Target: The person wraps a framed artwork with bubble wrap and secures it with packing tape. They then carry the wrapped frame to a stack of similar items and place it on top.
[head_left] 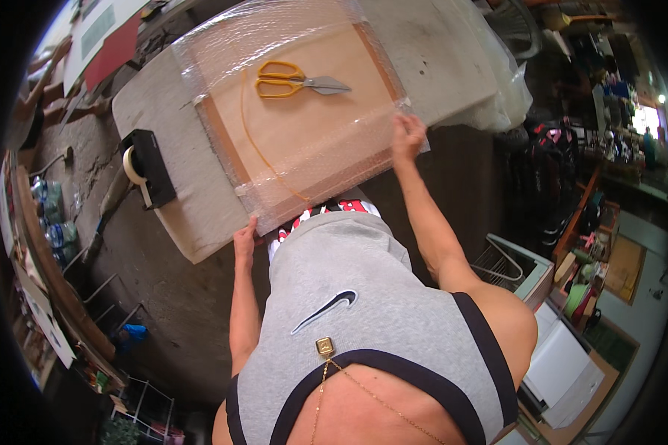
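Observation:
A flat wooden frame (384,63) with brown paper backing (312,122) lies face down on the table, wrapped in see-through bubble wrap (234,44). Along the near edge of this bundle, my left hand (245,241) pinches the wrap's left corner. At the right corner, my right hand (408,139) grips the wrap with bent fingers. Scissors (300,80) with yellow handles rest on top, blades pointing right. A thin orange-yellow cord (254,141) curves across the backing toward the near edge.
The pale table (189,215) carries a black tape dispenser (156,170) with a cream roll at its left edge. Loose plastic sheeting (490,74) hangs over the right end. A long-handled tool (110,196) leans at left, and a drawer unit (523,271) stands at right.

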`<state>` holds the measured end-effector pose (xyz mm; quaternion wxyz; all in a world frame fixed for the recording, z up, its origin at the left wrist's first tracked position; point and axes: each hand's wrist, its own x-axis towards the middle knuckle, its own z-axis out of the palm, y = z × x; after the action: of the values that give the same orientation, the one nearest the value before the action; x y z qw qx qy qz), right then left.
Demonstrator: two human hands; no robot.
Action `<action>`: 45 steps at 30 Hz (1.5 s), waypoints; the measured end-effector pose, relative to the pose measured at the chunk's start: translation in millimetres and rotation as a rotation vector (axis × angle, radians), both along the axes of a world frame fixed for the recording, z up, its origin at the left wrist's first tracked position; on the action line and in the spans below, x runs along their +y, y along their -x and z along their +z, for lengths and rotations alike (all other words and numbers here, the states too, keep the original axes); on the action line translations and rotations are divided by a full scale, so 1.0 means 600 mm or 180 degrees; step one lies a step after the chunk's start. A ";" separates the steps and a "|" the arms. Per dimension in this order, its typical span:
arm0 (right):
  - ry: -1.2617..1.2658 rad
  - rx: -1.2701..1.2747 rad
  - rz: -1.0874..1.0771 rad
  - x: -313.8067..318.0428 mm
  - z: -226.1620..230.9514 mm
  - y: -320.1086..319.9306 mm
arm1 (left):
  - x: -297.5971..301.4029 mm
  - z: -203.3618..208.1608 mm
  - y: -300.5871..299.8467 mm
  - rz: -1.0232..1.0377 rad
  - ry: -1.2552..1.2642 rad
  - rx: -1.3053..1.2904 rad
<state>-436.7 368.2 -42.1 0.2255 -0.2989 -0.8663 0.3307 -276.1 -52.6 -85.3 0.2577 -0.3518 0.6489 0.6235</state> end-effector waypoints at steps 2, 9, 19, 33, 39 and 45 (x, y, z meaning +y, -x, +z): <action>0.0508 -0.0024 -0.0966 0.085 -0.010 -0.026 | -0.005 -0.002 0.003 0.0001 -0.0018 -0.0068; 0.3212 0.0915 -0.0460 0.154 -0.086 -0.051 | -0.002 -0.007 -0.001 0.0106 0.0114 -0.0170; 0.1396 -0.0039 -0.0694 0.141 -0.053 -0.046 | 0.042 0.034 -0.010 0.1069 0.0070 -0.0160; 0.1465 -0.0895 0.0709 0.191 -0.034 -0.091 | 0.011 0.008 -0.018 0.0725 0.0999 -0.0561; 0.1082 -0.0469 0.0996 0.193 -0.047 -0.078 | 0.008 -0.005 -0.020 0.0819 0.1012 -0.0449; 0.1252 -0.0363 0.0729 0.194 -0.073 -0.074 | 0.004 -0.006 -0.018 0.0791 0.1002 -0.0583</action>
<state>-392.2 484.5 -85.9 0.0746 -0.2550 -0.8248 0.4992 -265.3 -50.4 -88.6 0.1786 -0.5201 0.6637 0.5070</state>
